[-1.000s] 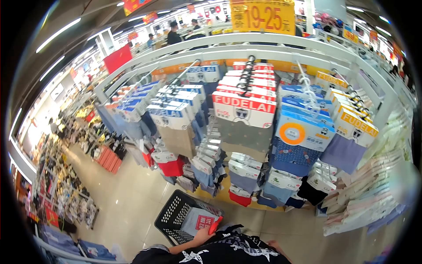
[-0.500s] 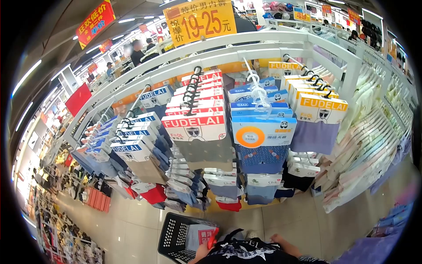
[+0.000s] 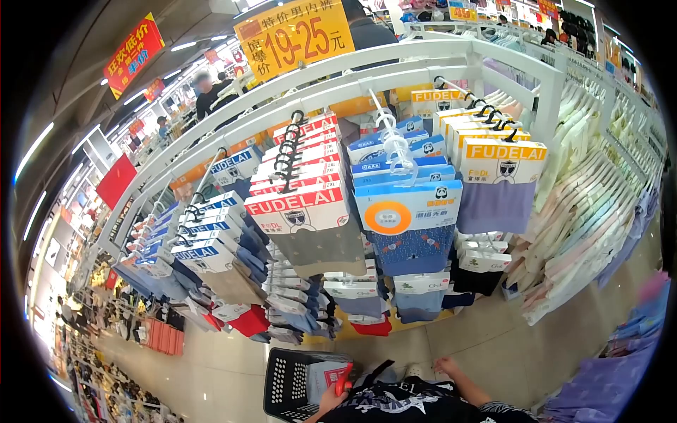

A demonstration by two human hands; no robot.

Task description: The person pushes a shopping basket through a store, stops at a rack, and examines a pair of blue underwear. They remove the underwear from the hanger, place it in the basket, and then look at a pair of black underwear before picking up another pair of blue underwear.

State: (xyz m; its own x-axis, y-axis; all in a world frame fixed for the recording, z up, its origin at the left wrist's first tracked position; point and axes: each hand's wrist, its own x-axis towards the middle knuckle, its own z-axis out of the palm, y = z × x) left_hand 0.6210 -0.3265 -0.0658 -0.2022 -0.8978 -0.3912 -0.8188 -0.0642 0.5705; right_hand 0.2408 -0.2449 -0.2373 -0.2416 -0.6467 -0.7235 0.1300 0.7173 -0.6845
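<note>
My left hand (image 3: 334, 398) is closed around the red handle (image 3: 344, 379) of a black perforated shopping basket (image 3: 280, 377) at the bottom. A pale package with red print (image 3: 323, 379) lies in the basket. To the right, my right hand (image 3: 446, 366) hangs low beside my black shirt, apart from the goods, its fingers partly visible and loosely apart. Ahead, packaged underwear hangs on a white rack: a red-and-white FUDELAI pack (image 3: 296, 211), a blue pack with an orange ring (image 3: 407, 211) and a yellow-and-white FUDELAI pack (image 3: 504, 166).
A yellow price sign (image 3: 293, 39) tops the white rack rail (image 3: 395, 53). Pale garments (image 3: 564, 211) hang at right, with purple clothing (image 3: 599, 388) at lower right. A person in dark clothes (image 3: 206, 97) stands in the left background.
The rack and signs have shifted slightly left in view. The basket appears slightly lower and farther right, still held by my left hand. My right hand appears a little higher.
</note>
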